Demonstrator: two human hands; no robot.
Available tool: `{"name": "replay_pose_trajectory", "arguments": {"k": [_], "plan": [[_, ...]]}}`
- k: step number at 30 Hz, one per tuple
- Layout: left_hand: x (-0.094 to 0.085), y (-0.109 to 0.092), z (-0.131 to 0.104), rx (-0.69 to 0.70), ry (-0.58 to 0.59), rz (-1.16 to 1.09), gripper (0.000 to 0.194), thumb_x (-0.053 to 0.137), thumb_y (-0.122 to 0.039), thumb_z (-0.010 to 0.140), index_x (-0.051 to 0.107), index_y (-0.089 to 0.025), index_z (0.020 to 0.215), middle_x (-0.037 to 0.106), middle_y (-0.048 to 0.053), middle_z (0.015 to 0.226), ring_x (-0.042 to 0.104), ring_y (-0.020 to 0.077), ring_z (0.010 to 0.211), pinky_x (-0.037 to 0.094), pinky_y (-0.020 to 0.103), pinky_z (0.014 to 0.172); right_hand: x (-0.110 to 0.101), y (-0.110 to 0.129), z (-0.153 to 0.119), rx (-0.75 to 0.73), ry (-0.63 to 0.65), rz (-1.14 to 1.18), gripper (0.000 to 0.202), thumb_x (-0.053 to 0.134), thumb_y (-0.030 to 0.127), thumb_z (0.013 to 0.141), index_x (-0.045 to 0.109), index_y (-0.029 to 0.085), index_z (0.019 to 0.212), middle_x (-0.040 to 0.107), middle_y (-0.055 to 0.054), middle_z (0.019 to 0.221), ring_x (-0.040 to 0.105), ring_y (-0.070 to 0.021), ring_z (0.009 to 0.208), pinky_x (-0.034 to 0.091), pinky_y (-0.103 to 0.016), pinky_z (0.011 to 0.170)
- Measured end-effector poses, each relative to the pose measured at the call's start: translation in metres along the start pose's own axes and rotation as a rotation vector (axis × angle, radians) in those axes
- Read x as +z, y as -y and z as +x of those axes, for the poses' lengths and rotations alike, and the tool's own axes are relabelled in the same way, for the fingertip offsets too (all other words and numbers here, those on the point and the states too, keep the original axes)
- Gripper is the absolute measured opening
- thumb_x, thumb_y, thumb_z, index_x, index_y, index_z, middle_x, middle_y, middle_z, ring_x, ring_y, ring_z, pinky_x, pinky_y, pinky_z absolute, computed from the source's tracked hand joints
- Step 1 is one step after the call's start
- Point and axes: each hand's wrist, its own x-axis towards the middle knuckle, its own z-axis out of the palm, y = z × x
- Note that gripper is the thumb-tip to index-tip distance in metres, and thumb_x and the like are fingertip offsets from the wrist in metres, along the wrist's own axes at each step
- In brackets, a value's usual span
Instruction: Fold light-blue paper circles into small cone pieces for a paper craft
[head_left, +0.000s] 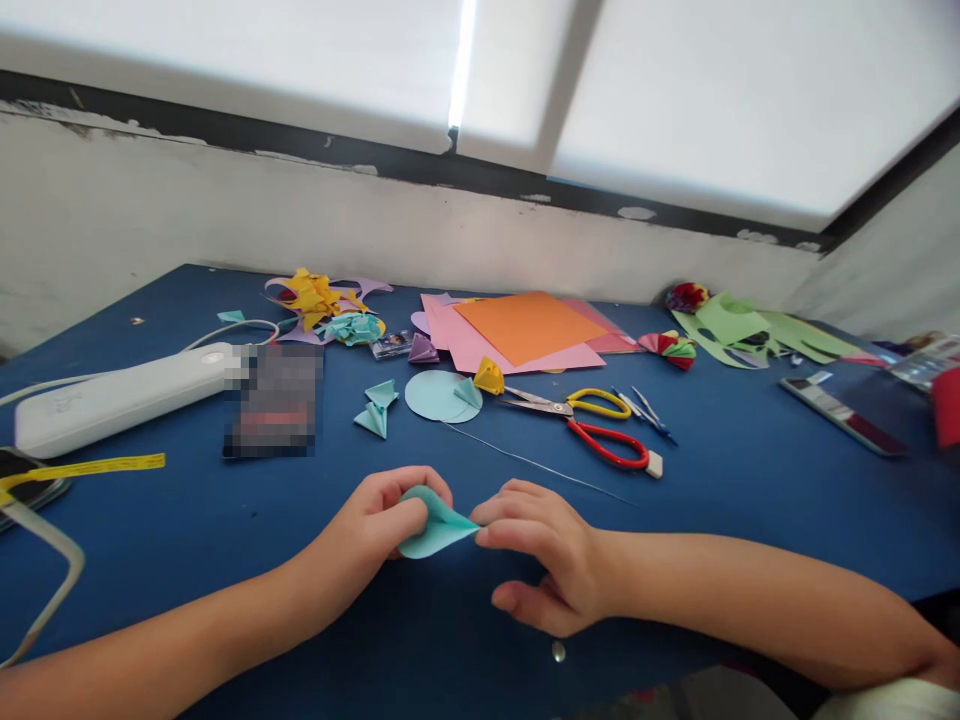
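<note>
Pinched in my left hand [394, 515] is a folded piece of light-blue paper [439, 530], its rounded edge toward the left and its sharp tip toward the right. The fingers of my right hand [544, 550] are apart and touch that tip; the thumb stands away from it. Beyond the hands lie light-blue paper circles [435, 396], small folded light-blue pieces [376, 408] and a yellow folded piece [490, 376]. Scissors [585, 415] with one yellow and one red handle lie partly spread to the right of the circles.
Orange and pink paper sheets [529, 325] are stacked at the back. A white power strip [127, 398] and a blurred-out dark item [274, 400] lie left. Paper scraps [319, 300] sit back left, green offcuts [750, 325] back right, a phone [844, 415] at right.
</note>
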Motion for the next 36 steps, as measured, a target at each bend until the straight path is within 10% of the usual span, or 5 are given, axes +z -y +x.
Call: {"name": "replay_pose_trajectory", "arguments": {"k": [8,13,22,27,36], "plan": [[0.005,0.003,0.004,0.036,-0.043,0.076,0.009,0.058,-0.024,0.071,0.063,-0.017,0.071,0.053,-0.003,0.060,0.043,0.0107,0.055,0.033,0.020,0.051,0.000,0.002,0.003,0.109,0.068,-0.033,0.025,0.049,0.026,0.088,0.046,0.015,0.110,0.061,-0.010,0.094,0.058,-0.0159,0.080,0.048,-0.029,0.070],[0.007,0.003,0.004,-0.052,0.015,0.058,0.030,0.058,-0.044,0.080,0.067,-0.015,0.084,0.045,-0.006,0.048,0.033,0.0070,0.040,0.024,0.019,0.039,0.003,0.000,-0.004,0.315,-0.117,0.077,0.040,0.049,0.021,0.088,0.034,0.016,0.125,0.061,-0.008,0.093,0.060,-0.0129,0.078,0.051,-0.026,0.072],[0.000,0.007,0.005,-0.090,-0.149,-0.175,0.036,0.070,-0.047,0.070,0.069,-0.016,0.089,0.064,0.001,0.064,0.056,0.0158,0.056,0.043,0.024,0.051,-0.007,0.001,-0.002,-0.166,-0.125,-0.637,0.046,0.057,0.061,0.077,0.060,0.023,0.104,0.057,-0.012,0.117,0.053,-0.0288,0.110,0.034,-0.052,0.096],[-0.002,0.008,0.005,-0.123,-0.111,-0.265,0.035,0.073,-0.044,0.068,0.069,-0.017,0.090,0.066,0.002,0.064,0.059,0.0167,0.057,0.046,0.025,0.052,-0.010,0.001,0.000,-0.253,-0.090,-0.763,0.009,0.067,0.025,0.080,0.065,0.025,0.088,0.065,0.001,0.112,0.053,-0.0191,0.112,0.029,-0.048,0.105],[0.000,0.010,0.003,0.027,-0.089,-0.102,0.033,0.067,-0.037,0.075,0.069,-0.019,0.103,0.067,0.003,0.071,0.058,0.0183,0.065,0.047,0.026,0.059,-0.009,-0.005,-0.003,0.033,-0.106,-0.508,0.015,0.054,0.011,0.083,0.059,0.018,0.095,0.065,-0.006,0.108,0.056,-0.0205,0.104,0.037,-0.045,0.094]]}}
